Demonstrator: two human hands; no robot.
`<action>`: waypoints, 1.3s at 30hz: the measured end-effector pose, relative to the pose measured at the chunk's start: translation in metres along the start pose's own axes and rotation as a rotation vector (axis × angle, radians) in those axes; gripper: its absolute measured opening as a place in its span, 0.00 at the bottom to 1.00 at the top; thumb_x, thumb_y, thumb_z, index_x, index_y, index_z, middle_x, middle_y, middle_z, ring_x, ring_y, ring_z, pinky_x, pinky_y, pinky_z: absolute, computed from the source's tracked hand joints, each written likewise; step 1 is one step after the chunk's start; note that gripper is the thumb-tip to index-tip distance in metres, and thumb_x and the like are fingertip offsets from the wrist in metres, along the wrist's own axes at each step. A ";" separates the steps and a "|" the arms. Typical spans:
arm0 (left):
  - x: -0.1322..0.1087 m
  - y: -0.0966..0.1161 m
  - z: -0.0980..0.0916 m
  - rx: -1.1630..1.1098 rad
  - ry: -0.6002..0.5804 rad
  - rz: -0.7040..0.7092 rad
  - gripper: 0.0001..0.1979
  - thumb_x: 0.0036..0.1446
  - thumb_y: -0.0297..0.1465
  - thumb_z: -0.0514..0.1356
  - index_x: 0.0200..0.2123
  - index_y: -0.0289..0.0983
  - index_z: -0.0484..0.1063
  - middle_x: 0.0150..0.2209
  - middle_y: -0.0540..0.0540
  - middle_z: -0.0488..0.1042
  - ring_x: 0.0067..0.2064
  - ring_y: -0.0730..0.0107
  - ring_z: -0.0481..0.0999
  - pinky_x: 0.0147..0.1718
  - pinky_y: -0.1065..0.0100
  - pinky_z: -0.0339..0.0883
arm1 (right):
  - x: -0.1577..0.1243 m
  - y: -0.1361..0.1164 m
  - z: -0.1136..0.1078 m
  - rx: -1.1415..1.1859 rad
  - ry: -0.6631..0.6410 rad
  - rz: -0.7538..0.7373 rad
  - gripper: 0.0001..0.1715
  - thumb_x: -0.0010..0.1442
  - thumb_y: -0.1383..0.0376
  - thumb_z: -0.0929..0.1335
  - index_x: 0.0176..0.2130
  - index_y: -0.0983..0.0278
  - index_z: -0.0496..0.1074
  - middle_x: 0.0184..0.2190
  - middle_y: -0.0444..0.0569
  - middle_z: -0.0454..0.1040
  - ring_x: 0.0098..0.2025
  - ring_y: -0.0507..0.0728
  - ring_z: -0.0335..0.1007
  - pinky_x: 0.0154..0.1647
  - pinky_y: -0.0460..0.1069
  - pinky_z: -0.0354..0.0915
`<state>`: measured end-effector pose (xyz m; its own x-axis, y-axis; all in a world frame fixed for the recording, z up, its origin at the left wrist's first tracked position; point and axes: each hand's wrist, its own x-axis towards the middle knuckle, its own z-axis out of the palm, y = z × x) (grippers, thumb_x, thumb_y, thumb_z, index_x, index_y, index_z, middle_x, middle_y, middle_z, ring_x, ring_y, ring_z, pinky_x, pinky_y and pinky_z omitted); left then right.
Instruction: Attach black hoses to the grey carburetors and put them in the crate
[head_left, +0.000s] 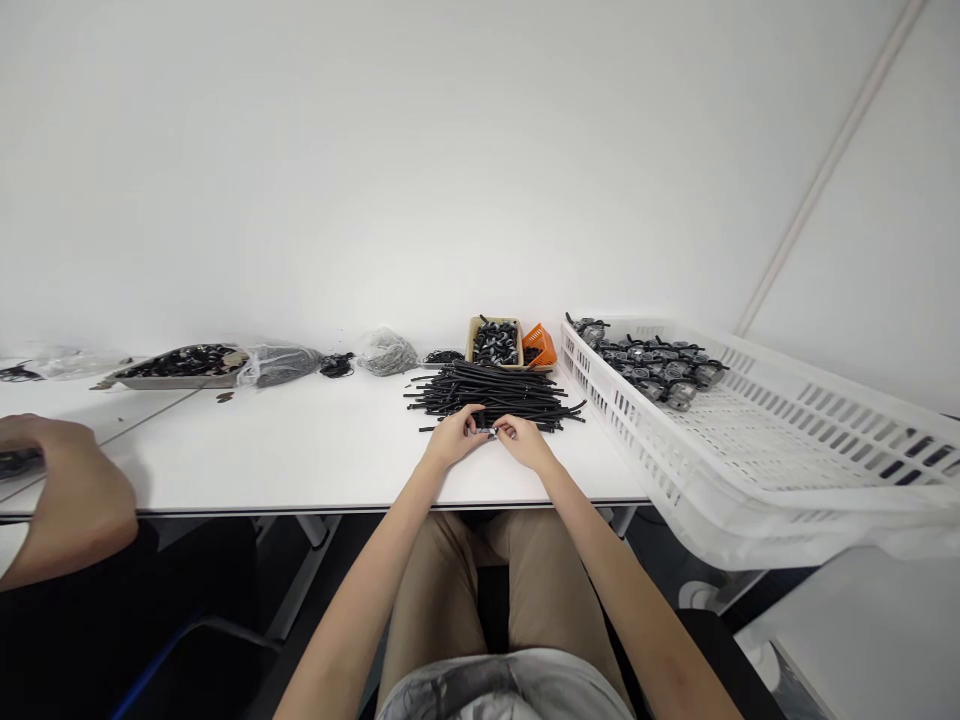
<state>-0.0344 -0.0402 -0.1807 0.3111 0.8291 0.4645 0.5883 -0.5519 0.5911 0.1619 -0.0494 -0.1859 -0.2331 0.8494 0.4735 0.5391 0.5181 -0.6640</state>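
My left hand (456,437) and my right hand (523,441) meet just in front of a pile of black tubes (499,388) on the white table. Thumb and fingers of each hand are pinched together around a small grey and black part (486,432), too small to name. Most of it is hidden by the fingertips. Behind the pile stand a tan tray (469,345) of black and grey curved pieces and a small orange basket (546,346) with black bits inside.
On the right, a large white crate (780,500) holds bagged black parts (660,365) and overhangs the table edge. Leftward along the wall are clear plastic bags (386,352) and a tray of dark pieces (180,380). A co-worker's arm (79,490) is at far left.
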 end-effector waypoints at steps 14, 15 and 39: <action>-0.001 0.004 -0.003 -0.002 -0.022 0.014 0.24 0.52 0.34 0.65 0.53 0.42 0.69 0.27 0.55 0.70 0.29 0.73 0.68 0.31 0.72 0.59 | 0.000 -0.001 -0.001 0.017 -0.006 0.011 0.12 0.56 0.72 0.65 0.37 0.62 0.76 0.33 0.46 0.79 0.33 0.54 0.73 0.39 0.48 0.67; -0.001 0.004 -0.003 -0.001 -0.022 0.012 0.23 0.52 0.34 0.65 0.53 0.42 0.69 0.28 0.55 0.70 0.29 0.73 0.68 0.31 0.72 0.59 | 0.000 -0.001 -0.001 0.018 -0.006 0.009 0.12 0.56 0.72 0.65 0.37 0.62 0.76 0.33 0.46 0.79 0.33 0.54 0.73 0.39 0.48 0.67; 0.000 0.005 -0.004 -0.003 -0.034 0.017 0.19 0.52 0.33 0.64 0.49 0.40 0.73 0.28 0.53 0.70 0.31 0.71 0.69 0.32 0.71 0.60 | 0.001 0.002 0.001 0.006 -0.007 0.002 0.11 0.57 0.71 0.65 0.38 0.62 0.76 0.33 0.46 0.79 0.34 0.54 0.74 0.39 0.48 0.68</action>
<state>-0.0347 -0.0431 -0.1748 0.3459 0.8223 0.4518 0.5802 -0.5659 0.5858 0.1622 -0.0474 -0.1877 -0.2372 0.8511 0.4683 0.5347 0.5168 -0.6686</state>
